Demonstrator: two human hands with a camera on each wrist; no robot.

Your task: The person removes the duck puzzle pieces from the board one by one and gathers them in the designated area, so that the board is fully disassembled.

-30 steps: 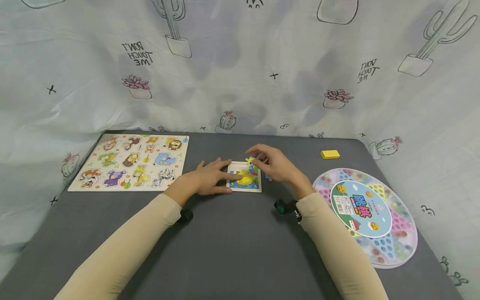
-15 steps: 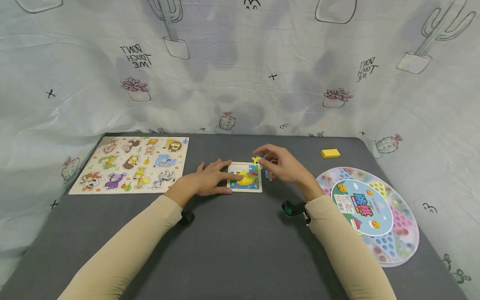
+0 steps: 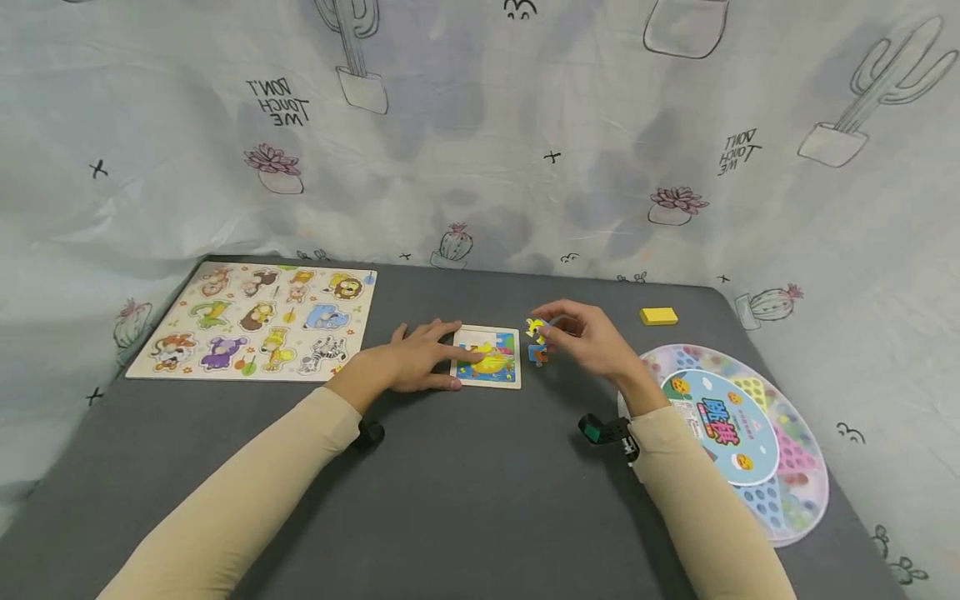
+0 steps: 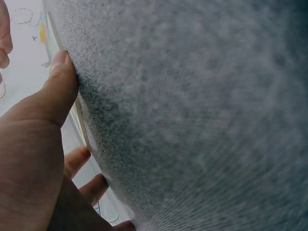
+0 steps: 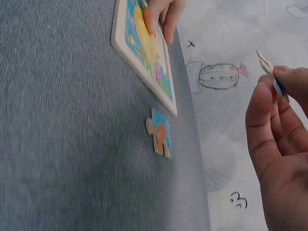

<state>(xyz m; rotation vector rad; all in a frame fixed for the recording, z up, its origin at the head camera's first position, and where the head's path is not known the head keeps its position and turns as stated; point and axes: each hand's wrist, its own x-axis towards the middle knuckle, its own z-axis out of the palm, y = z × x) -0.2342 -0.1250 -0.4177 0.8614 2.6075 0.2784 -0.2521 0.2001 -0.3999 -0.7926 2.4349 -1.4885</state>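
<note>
A small framed jigsaw puzzle (image 3: pixel 507 373) with a yellow duck picture lies mid-table. My left hand (image 3: pixel 420 360) rests on its left side, fingers spread; in the left wrist view the thumb (image 4: pixel 62 86) lies along the frame's edge. My right hand (image 3: pixel 588 337) pinches a yellow and blue puzzle piece (image 3: pixel 536 330) between thumb and fingers, above the table and right of the frame. The right wrist view shows that piece (image 5: pixel 270 72) nearly edge-on. Beneath the hand, a blue and orange puzzle piece (image 5: pixel 161 134) lies flat on the cloth, apart from the frame.
A wooden animal puzzle board (image 3: pixel 255 325) lies at the back left. To the right is a round Chinese checkers set (image 3: pixel 798 454), partly behind the right forearm. A yellow block (image 3: pixel 659 317) sits at the back right. A patterned curtain (image 3: pixel 480 125) hangs behind the table.
My right hand has moved right, away from the frame, still pinching the yellow and blue piece. The loose piece beside the frame shows more now. My left hand stays on the frame.
</note>
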